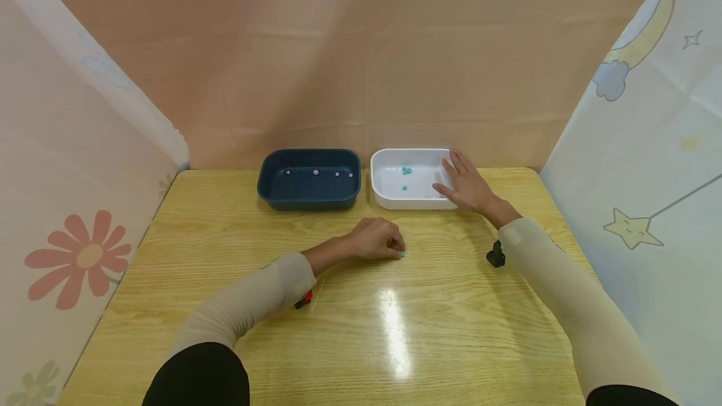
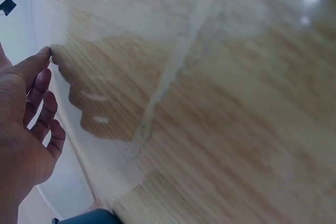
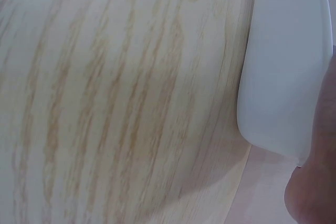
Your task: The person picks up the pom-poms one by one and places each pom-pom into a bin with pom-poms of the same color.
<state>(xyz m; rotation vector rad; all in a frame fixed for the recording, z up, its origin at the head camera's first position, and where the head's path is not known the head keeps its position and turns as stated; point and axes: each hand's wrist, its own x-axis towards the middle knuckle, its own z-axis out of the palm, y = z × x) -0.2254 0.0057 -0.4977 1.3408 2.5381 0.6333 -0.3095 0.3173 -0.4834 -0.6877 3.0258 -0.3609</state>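
Observation:
My left hand [image 1: 373, 239] is above the table in front of the two trays, pinching a small turquoise bead [image 1: 402, 254] at its fingertips. In the left wrist view the thumb and fingertip of that hand [image 2: 23, 106] meet, and the bead cannot be made out. My right hand [image 1: 470, 187] lies over the right end of the white tray [image 1: 414, 203], fingers spread and extended across its rim. Several turquoise beads [image 1: 404, 188] lie inside this tray. Only part of the right hand [image 3: 315, 187] shows in the right wrist view, against the tray's side.
To the left of the white tray stands a dark blue tray [image 1: 309, 204] holding several pale pink beads [image 1: 316, 172]. The wooden table [image 1: 451, 318] is glossy and reflects a light. A brown backdrop [image 1: 366, 80] rises behind the trays, with patterned panels on both sides.

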